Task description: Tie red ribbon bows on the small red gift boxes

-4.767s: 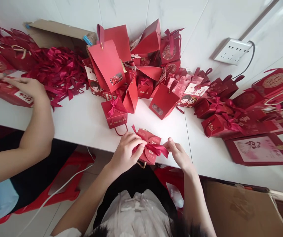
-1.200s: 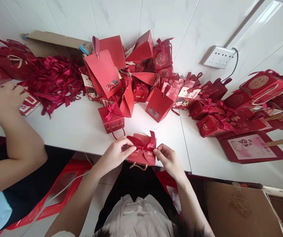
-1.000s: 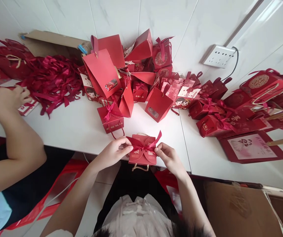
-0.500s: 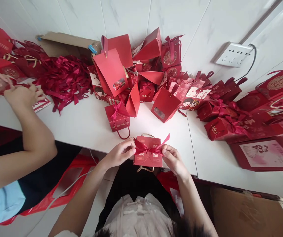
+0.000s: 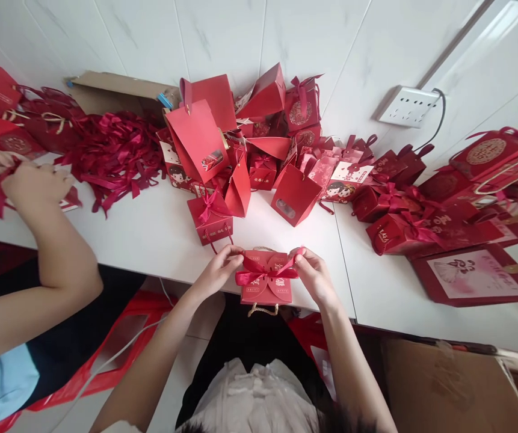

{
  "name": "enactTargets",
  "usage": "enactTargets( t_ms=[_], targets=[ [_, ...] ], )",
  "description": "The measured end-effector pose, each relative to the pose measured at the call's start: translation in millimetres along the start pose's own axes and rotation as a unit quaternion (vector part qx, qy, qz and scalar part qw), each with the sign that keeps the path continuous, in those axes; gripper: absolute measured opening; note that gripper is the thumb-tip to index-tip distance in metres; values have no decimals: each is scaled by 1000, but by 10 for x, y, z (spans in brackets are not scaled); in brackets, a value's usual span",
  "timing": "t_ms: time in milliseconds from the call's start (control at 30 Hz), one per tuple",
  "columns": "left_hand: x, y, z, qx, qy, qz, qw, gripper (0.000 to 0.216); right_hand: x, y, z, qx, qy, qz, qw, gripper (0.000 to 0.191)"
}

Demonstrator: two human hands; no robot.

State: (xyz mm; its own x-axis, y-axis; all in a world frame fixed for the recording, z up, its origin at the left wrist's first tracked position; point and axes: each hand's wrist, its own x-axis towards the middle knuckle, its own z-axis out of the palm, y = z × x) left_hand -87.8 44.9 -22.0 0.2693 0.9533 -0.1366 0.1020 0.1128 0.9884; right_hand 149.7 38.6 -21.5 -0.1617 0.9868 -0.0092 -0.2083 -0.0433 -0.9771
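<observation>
Right in front of me a small red gift box [image 5: 266, 294] with gold lettering and rope handles lies at the table's front edge. Across its top runs a red ribbon [image 5: 265, 275], tied at the middle in a bow. My left hand [image 5: 220, 269] pinches the ribbon on the left side of the bow between thumb and fingers. On the opposite side my right hand [image 5: 313, 273] is closed on the ribbon too, near the box's upper right corner. Just behind stands another red box [image 5: 211, 219] with a pink-red bow and a cord handle.
Many red gift boxes [image 5: 297, 195] crowd the back of the white table [image 5: 172, 240]. A heap of loose ribbons [image 5: 114, 156] lies before a cardboard box [image 5: 118, 90]. At left a co-worker's hands [image 5: 37, 183] handle ribbon. A power strip [image 5: 407, 107] hangs on the wall.
Both hands have shifted their hold on the bow, and its loops are spread wider and flatter. The co-worker's hands now have a ribbon hanging from them. My view has tilted slightly.
</observation>
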Motion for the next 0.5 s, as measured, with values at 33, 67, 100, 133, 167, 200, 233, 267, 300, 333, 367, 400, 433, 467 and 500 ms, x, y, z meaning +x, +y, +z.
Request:
enactTargets(
  t_ms=[33, 67, 100, 133, 167, 200, 233, 267, 300, 333, 367, 400, 433, 467, 500],
  targets=[
    [41, 0, 3, -6, 3, 4, 1000, 43, 23, -18, 21, -1, 7, 0, 1000, 28],
    [80, 3, 3, -10, 3, 9, 1000, 43, 43, -44, 41, -11, 14, -1, 1000, 28],
    [115, 10, 0, -10, 0, 13, 1000, 42, 62, -76, 61, -26, 21, -4, 999, 28],
    [147, 22, -6, -6, -3, 19, 1000, 42, 79, -112, 80, -44, 27, -8, 999, 29],
    [174, 38, -14, 0, -6, 26, 1000, 42, 95, -148, 98, -60, 30, -10, 998, 30],
    [199, 60, -22, 8, -9, 37, 999, 42, 111, -182, 115, -72, 30, -9, 997, 30],
    [223, 89, -31, 16, -11, 50, 999, 41, 129, -210, 132, -78, 25, -5, 997, 31],
    [247, 123, -38, 21, -13, 65, 998, 40, 150, -231, 147, -77, 17, 2, 997, 32],
    [273, 164, -41, 27, -13, 77, 997, 38, 173, -244, 161, -72, 10, 10, 997, 33],
    [302, 209, -41, 33, -12, 84, 996, 35, 198, -250, 175, -67, 5, 19, 998, 34],
    [335, 256, -36, 40, -13, 86, 995, 34, 225, -251, 188, -62, 5, 27, 998, 36],
    [371, 303, -26, 45, -16, 85, 995, 32, 252, -249, 202, -58, 6, 34, 998, 37],
    [409, 347, -11, 49, -24, 80, 995, 30, 278, -247, 215, -56, 5, 42, 998, 38],
    [448, 385, 7, 53, -33, 77, 995, 28, 301, -245, 227, -56, 4, 50, 997, 39],
    [485, 415, 28, 58, -41, 77, 994, 26, 322, -245, 239, -59, 2, 60, 996, 39]
  ],
)
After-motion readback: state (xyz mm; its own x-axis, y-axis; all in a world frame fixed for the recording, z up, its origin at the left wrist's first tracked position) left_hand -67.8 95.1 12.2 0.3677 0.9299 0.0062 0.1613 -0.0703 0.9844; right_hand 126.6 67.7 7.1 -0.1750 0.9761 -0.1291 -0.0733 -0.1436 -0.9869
